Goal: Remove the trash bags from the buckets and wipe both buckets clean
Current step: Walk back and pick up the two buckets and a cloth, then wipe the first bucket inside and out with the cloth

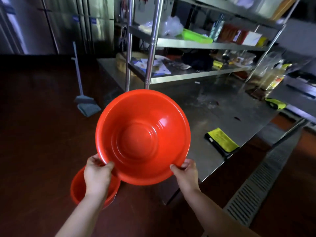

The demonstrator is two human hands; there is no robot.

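1. A grey dustpan (86,104) stood on the dark floor at the far left.
2. A second red bucket (77,187) sat low beneath my left forearm, mostly hidden.
3. My left hand (97,175) gripped the near rim of the red bucket (142,134), thumb curled over the edge.
4. That bucket was glossy, round and bare inside, with stepped rings around a raised centre; I held it tilted above the counter (222,108) edge.
5. My right hand (185,175) pinched the rim opposite.
6. A yellow cloth (221,140) lay on the counter to the right.
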